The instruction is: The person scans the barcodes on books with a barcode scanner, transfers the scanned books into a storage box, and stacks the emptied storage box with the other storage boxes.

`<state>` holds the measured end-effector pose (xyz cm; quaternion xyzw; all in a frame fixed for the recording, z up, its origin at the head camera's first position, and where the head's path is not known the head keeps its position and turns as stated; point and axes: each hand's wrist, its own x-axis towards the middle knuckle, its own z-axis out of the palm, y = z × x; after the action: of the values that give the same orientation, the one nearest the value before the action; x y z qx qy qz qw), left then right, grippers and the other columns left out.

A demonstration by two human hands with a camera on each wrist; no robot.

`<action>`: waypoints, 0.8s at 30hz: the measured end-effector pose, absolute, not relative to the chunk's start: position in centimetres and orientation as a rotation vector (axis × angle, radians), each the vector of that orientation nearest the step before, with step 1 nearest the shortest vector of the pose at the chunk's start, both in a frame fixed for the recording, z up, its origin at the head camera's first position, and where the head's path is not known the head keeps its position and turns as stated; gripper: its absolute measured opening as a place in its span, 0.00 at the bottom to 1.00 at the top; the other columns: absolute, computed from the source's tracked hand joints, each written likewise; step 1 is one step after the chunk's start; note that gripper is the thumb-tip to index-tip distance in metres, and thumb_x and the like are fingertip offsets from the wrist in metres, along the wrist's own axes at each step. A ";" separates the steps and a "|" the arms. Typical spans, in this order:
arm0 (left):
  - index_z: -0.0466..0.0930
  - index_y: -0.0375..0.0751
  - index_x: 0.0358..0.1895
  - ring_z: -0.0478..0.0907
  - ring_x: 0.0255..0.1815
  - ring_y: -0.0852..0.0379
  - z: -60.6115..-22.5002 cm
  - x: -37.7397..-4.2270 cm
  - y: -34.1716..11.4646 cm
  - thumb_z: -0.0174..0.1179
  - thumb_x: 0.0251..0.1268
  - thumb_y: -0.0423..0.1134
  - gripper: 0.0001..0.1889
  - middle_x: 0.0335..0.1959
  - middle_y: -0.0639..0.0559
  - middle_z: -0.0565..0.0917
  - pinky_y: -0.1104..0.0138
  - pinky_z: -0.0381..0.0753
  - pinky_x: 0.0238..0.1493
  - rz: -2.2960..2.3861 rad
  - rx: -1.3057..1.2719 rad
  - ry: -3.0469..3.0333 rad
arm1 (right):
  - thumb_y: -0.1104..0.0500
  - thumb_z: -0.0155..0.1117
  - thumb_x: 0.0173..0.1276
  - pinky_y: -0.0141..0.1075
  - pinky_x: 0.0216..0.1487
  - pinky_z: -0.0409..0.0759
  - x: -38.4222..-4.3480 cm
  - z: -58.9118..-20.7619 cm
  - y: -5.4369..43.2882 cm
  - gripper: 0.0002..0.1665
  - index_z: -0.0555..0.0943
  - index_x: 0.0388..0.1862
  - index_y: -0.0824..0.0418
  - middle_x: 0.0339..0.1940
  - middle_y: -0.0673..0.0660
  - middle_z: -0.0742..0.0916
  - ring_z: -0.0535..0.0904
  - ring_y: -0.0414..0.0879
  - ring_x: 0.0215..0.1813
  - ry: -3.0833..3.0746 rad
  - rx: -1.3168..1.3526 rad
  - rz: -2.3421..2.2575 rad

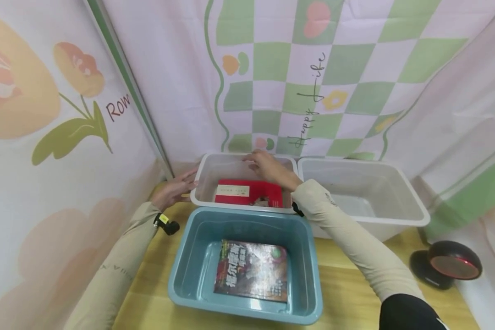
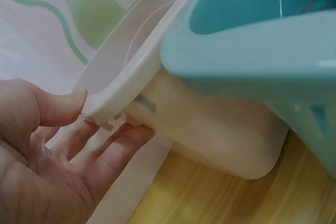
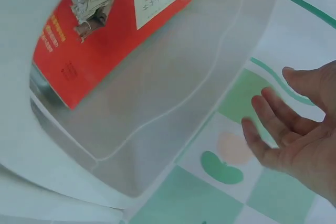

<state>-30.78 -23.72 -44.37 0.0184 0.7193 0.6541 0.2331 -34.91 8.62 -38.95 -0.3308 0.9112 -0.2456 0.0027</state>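
My left hand (image 1: 175,189) grips the left end of a white plastic bin (image 1: 231,168), with the thumb on the rim and fingers beneath it, as the left wrist view shows. Inside that bin lies a red book (image 1: 255,185) with a cream label strip and a picture on its cover. Above the bin's far rim is my right hand (image 1: 268,167), its fingers loosely bent and holding nothing in the right wrist view (image 3: 299,124).
A blue bin (image 1: 247,224) stands in front, with a dark-covered book (image 1: 251,270) flat inside. To the right sits another white bin (image 1: 414,204). A black rounded device (image 1: 453,261) rests on the wooden table (image 1: 342,293). Printed curtains (image 1: 181,91) hang close behind and beside the bins.
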 end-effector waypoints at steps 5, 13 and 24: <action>0.43 0.55 0.87 0.60 0.80 0.34 -44.1 -30.7 -23.6 0.50 0.85 0.37 0.37 0.84 0.37 0.59 0.43 0.74 0.68 1.800 0.083 1.982 | 0.66 0.66 0.75 0.49 0.63 0.84 -34.3 -38.0 8.9 0.23 0.81 0.67 0.65 0.64 0.62 0.86 0.82 0.56 0.63 2.916 -1.005 -0.778; 0.43 0.58 0.87 0.62 0.78 0.31 -44.0 -30.4 -23.8 0.51 0.84 0.38 0.38 0.84 0.37 0.59 0.40 0.74 0.69 1.787 0.079 2.000 | 0.65 0.65 0.75 0.47 0.54 0.86 -31.7 -37.6 8.3 0.14 0.84 0.57 0.67 0.54 0.64 0.84 0.80 0.56 0.55 2.916 -0.943 -0.887; 0.44 0.58 0.87 0.62 0.79 0.32 -44.2 -30.7 -23.8 0.52 0.84 0.38 0.37 0.83 0.37 0.60 0.42 0.75 0.67 1.805 0.066 1.978 | 0.56 0.71 0.74 0.33 0.30 0.73 -26.5 -38.0 4.6 0.19 0.68 0.44 0.60 0.29 0.55 0.75 0.71 0.46 0.27 2.627 -0.898 -1.171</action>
<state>-30.65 -23.80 -44.16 0.0240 0.7187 0.6559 0.2297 -26.48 4.63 -38.04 -0.2976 0.8700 -0.3879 0.0642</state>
